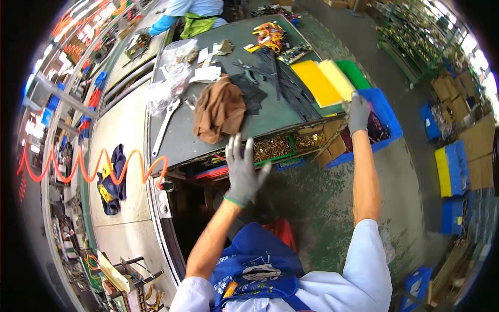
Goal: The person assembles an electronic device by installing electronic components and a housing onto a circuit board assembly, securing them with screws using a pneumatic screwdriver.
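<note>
My left hand (241, 169), in a grey glove with a green cuff, is held open with the fingers spread. It is just in front of the bench edge, near a crumpled brown cloth (221, 110) and above a drawer of brass-coloured small parts (273, 147). At the right corner of the bench, my gloved right hand (358, 112) is closed on the near corner of a pale yellow sheet or cover (337, 80). That piece lies tilted against a deeper yellow folder-like sheet (313, 83). My right fingertips are partly hidden.
A green bin (354, 74) and a blue bin (384, 106) flank the bench at right. A wrench (166, 127), plastic bags (171, 83), black strips (293, 91) and orange-yellow cables (270, 36) lie on top. A red coiled hose (93, 166) hangs left. Another person (195, 13) stands beyond.
</note>
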Available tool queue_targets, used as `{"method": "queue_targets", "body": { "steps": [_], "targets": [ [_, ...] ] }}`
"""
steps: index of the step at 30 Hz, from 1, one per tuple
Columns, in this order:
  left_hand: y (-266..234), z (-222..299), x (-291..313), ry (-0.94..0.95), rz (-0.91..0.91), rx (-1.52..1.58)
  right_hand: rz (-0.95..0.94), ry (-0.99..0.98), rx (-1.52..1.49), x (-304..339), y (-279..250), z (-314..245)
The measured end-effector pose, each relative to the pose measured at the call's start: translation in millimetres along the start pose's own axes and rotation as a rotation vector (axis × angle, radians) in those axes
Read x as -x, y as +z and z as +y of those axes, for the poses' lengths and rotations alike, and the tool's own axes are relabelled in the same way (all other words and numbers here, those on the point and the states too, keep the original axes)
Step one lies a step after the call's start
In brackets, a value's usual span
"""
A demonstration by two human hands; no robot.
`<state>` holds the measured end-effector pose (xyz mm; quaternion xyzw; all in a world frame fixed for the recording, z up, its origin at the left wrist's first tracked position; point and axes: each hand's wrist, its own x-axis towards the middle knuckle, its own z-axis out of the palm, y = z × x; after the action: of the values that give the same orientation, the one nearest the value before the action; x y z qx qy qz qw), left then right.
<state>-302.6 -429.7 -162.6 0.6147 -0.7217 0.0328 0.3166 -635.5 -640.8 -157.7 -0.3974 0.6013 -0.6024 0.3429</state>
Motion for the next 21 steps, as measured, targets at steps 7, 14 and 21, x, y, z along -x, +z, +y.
{"method": "queue_targets", "body": {
  "steps": [7,14,21],
  "targets": [
    [-74.5,-5.8,147.0,-0.391,0.024,0.151,0.114,-0.599,0.163,141.0,77.5,-19.9],
    [-129.5,-13.9,239.3,-0.602,0.218,0.135,-0.547,-0.539,-0.144,368.2,161.5,-37.4],
    [-173.3,32.2,334.8,-0.898,0.673,-0.117,-1.497,-0.605,-0.335,522.8,200.3,-37.9]
  ]
}}
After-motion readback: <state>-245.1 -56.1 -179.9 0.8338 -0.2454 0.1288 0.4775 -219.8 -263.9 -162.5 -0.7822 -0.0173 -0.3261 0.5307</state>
